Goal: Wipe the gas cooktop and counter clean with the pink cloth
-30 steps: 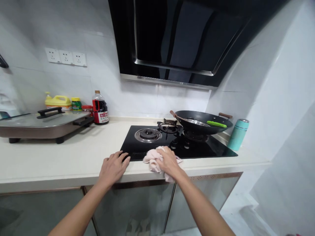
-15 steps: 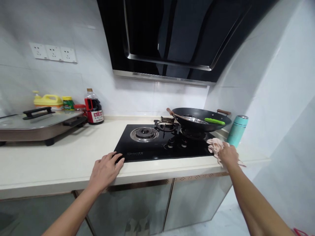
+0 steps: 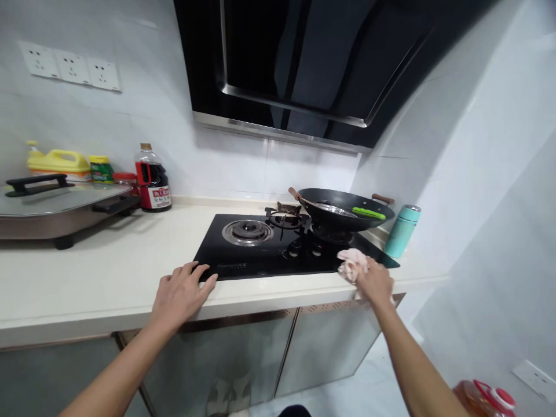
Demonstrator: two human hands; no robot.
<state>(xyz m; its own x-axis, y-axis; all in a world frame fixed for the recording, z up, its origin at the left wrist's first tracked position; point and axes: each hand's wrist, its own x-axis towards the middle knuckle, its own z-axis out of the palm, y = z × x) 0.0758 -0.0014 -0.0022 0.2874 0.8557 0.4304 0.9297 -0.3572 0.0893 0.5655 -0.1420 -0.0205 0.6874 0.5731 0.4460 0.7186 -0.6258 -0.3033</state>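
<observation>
My right hand grips a crumpled pale pink cloth at the front right edge of the black glass gas stove. Part of the cloth hangs below that hand over the counter edge. At the stove's front left corner, my left hand lies on the white countertop with its fingers spread, fingertips by the glass. A black wok with wooden handles sits on the right burner. Inside it are a shiny metal piece and a bright green handle. The left burner is bare.
A turquoise bottle stands right of the stove by the wall. To the left are a lidded electric pan, a soy sauce bottle and a yellow jug. The black range hood overhangs. A red-capped jug is low at right.
My right hand has moved left with the cloth, from beside the turquoise bottle onto the stove's front edge. My left hand stays at the corner. The view has tilted and shifted right.
</observation>
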